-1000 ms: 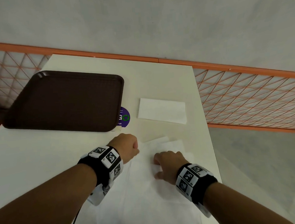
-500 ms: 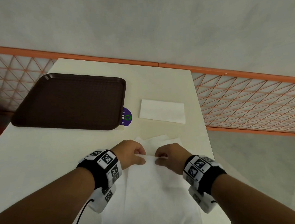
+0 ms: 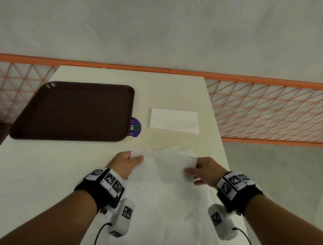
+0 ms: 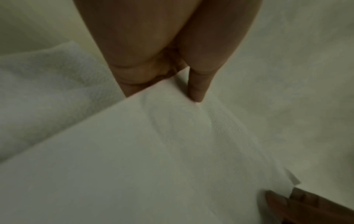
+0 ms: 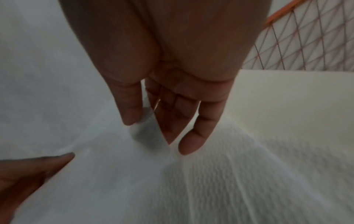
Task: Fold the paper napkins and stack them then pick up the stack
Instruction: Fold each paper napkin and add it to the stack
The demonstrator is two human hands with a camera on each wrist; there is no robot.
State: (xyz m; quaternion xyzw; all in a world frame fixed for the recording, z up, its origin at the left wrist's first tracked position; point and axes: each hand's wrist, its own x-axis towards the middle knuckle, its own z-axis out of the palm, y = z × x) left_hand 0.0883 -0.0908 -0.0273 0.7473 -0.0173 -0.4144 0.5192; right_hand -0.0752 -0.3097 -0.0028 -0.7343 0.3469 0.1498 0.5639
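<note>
Hands (image 3: pixel 164 166) spread apart since earlier, both pinching unfolded napkin (image 3: pixel 165 177) corners.

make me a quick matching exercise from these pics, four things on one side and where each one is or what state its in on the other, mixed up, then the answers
Things:
1. brown tray
2. folded napkin
3. purple sticker
4. open napkin

Places or states:
A. pinched at its far corners by the left hand and right hand
B. lies flat and alone, right of the sticker
C. far left part of the table
D. partly hidden under the tray's near right corner

Pairs: 1-C, 2-B, 3-D, 4-A
</note>
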